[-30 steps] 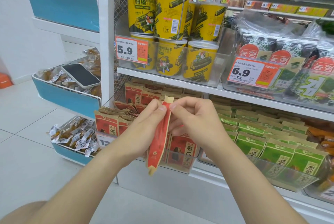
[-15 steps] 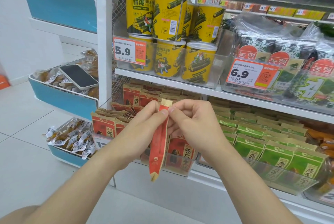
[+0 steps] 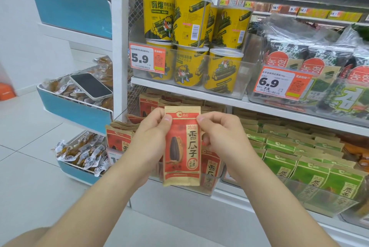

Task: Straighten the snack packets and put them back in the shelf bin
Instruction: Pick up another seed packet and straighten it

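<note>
A red snack packet (image 3: pixel 182 147) with a sunflower seed picture hangs upright, face towards me, in front of the shelf. My left hand (image 3: pixel 148 139) pinches its top left corner with thumb on the front. My right hand (image 3: pixel 217 135) pinches its top right corner the same way. Behind it stands the clear shelf bin (image 3: pixel 207 185) with several more red packets (image 3: pixel 119 139), some leaning.
Green packets (image 3: pixel 295 155) fill the bin to the right. Yellow tubs (image 3: pixel 191 37) and seaweed bags (image 3: pixel 319 63) sit on the shelf above. At left, blue-fronted baskets (image 3: pixel 75 111) hold wrapped snacks, and a phone (image 3: pixel 90 86) lies on one.
The packet was edge-on to me and has turned flat, its front now facing me. Both hands have spread apart to its top corners.
</note>
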